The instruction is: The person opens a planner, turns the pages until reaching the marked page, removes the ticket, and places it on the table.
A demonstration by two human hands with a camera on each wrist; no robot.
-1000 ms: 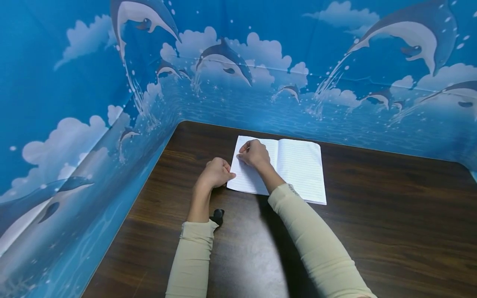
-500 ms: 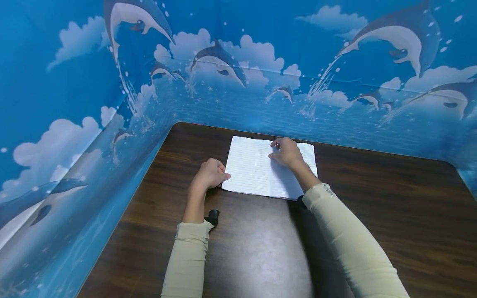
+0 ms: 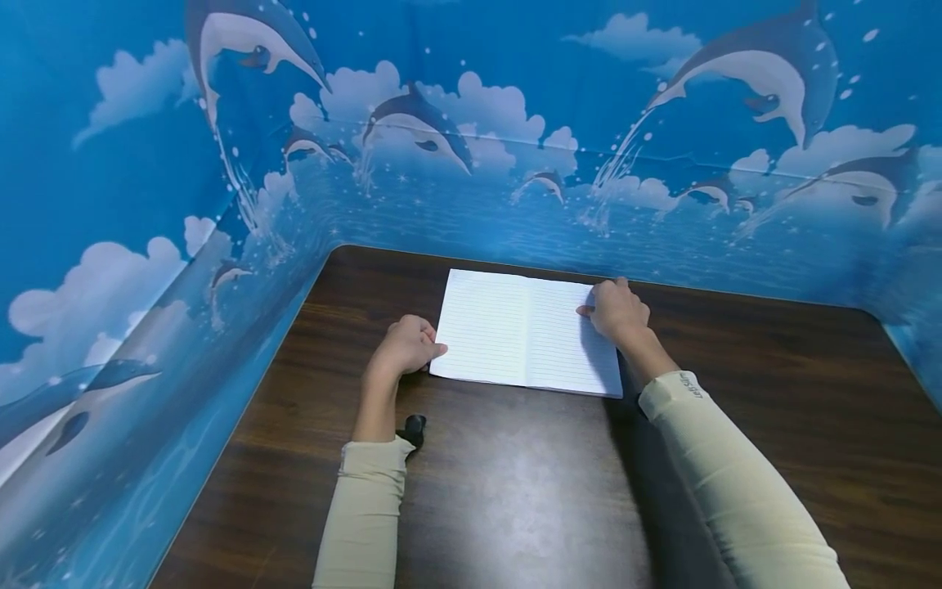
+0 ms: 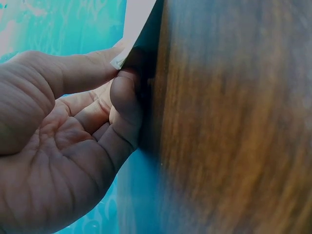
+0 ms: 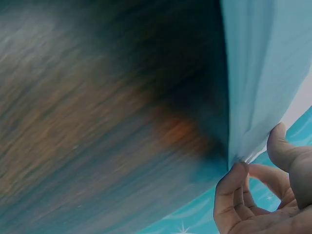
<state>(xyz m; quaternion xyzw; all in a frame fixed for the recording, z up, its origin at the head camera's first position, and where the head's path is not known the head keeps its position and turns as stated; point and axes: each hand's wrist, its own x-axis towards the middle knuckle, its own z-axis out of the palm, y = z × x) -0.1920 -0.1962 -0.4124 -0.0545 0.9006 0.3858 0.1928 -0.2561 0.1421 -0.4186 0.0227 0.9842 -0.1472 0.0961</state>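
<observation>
An open notebook with lined white pages lies near the far edge of the dark wooden table. My left hand pinches its lower left edge, the thumb on top and a finger underneath, as the left wrist view shows at the page corner. At the far right edge is my right hand, its thumb over the right page. In the right wrist view the fingertips touch the edge of the pages, with the thumb on the other side.
A blue curtain printed with dolphins and clouds stands along the far and left table edges. A small black object shows beside my left wrist.
My right hand has moved from the left page, across the notebook, to its right edge. The left hand has kept its grip on the left edge. The head view has shifted slightly.
</observation>
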